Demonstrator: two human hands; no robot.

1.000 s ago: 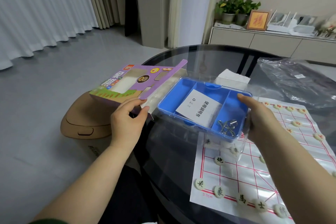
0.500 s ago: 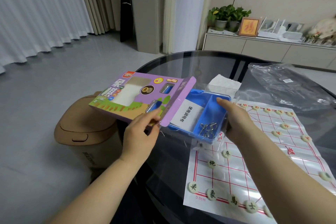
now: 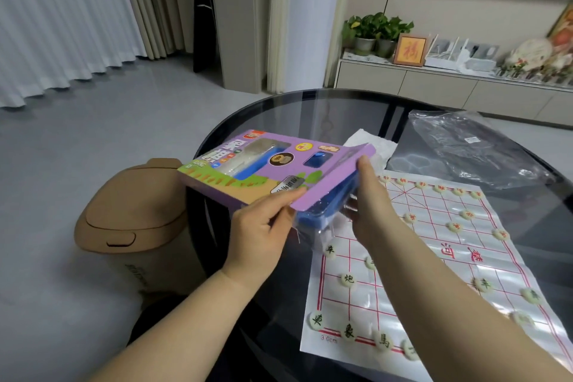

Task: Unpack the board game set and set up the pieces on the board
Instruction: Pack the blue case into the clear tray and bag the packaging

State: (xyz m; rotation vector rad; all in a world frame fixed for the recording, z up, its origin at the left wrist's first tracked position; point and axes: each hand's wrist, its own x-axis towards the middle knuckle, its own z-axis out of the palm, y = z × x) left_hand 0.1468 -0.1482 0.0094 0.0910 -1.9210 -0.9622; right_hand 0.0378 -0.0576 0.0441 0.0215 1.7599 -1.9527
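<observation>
While L hand (image 3: 260, 232) pinches purple box (image 3: 248, 164), R hand (image 3: 372, 208) grips blue tray (image 3: 322, 206); board (image 3: 434, 276) reads "3.0cm".

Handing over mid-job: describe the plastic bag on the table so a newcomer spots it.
Start at the round glass table. Beyond the far edge of the white game board lies the plastic bag. It is clear, crumpled, with a small white label, unlike the opaque white tissue to its left.

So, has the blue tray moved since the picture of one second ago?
Yes. Against the board sheet on the table, the blue tray has slid left, into the purple box; only its right end still shows, by the right hand.
</observation>
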